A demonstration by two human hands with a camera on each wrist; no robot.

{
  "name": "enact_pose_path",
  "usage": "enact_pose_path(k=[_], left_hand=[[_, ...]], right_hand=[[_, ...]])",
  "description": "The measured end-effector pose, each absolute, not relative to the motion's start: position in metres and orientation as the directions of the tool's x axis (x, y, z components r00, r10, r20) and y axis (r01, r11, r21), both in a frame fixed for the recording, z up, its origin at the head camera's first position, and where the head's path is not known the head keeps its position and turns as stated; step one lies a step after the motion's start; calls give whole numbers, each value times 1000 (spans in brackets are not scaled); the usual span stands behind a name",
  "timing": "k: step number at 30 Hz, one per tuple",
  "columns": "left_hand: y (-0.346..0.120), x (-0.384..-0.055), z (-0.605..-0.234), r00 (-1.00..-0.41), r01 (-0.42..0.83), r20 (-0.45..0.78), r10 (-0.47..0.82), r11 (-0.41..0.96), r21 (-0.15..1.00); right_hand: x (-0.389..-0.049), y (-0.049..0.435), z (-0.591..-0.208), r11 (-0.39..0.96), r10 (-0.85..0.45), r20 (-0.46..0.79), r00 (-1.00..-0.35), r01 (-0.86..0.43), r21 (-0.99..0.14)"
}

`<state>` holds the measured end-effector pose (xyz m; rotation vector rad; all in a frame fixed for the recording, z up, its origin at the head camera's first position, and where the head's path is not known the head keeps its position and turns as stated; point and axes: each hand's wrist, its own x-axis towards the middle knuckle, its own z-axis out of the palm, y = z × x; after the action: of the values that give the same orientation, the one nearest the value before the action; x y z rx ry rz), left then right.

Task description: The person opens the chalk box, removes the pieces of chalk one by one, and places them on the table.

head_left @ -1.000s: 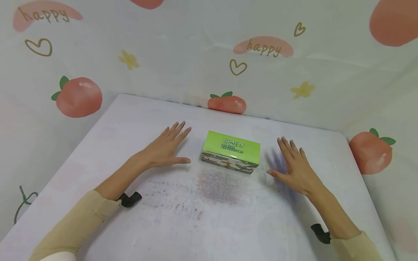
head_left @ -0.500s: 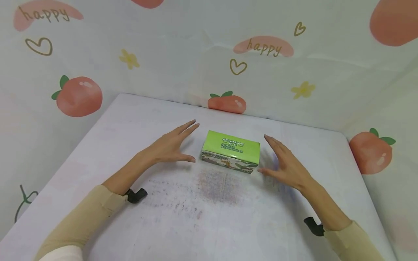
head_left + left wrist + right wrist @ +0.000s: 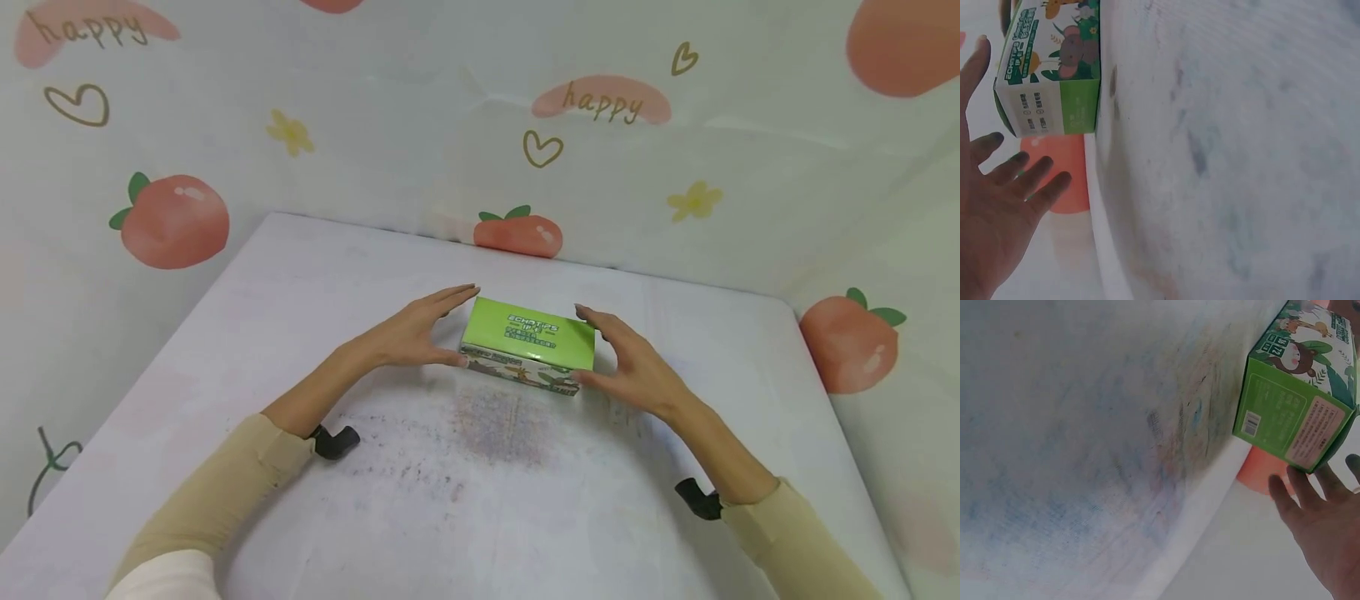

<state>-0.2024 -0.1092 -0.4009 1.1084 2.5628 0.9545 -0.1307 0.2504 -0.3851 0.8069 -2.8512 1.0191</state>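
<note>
A small green-topped carton (image 3: pixel 527 337) with cartoon animals printed on its long side lies on the table, its lid closed. My left hand (image 3: pixel 412 332) is at its left end, thumb near the front corner and fingers spread towards the back. In the left wrist view, a gap shows between the palm and the carton's white and green end (image 3: pixel 1054 109). At the opposite end, my right hand (image 3: pixel 636 367) curves loosely about the corners, its thumb overlapping the front one in the head view. The right wrist view has the fingers (image 3: pixel 1300 487) close by the green end with a barcode.
The white table (image 3: pixel 525 517) has smudged coloured stains in front of the carton. Behind it hangs a pale cloth (image 3: pixel 405 150) printed with peaches, hearts and flowers. A black curved piece (image 3: pixel 337 442) sticks out at the left cuff, another (image 3: pixel 697 500) at the right.
Both hands have moved inward from either side to the carton's ends, and their spread fingers have bent a little. The carton has stayed in its place.
</note>
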Motion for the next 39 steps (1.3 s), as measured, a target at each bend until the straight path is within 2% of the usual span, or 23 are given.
enact_pose_path(k=[4, 10, 19, 25, 39], left_hand=[[-104, -205, -401, -693, 558, 83, 716, 460, 691], [-99, -208, -405, -683, 520, 95, 724, 391, 760], [-95, -212, -409, -744, 386, 63, 665, 351, 853], [-95, -212, -409, -761, 327, 34, 647, 339, 882], [-95, -212, -410, -770, 315, 32, 638, 335, 888]], right_hand=[[-135, 248, -385, 619, -493, 182, -851, -490, -614], [-140, 243, -384, 624, -479, 134, -867, -445, -642], [-144, 237, -387, 688, -431, 102, -896, -400, -606], [-147, 237, -390, 710, -420, 115, -900, -405, -577], [-150, 241, -391, 707, -495, 191, -848, -520, -479]])
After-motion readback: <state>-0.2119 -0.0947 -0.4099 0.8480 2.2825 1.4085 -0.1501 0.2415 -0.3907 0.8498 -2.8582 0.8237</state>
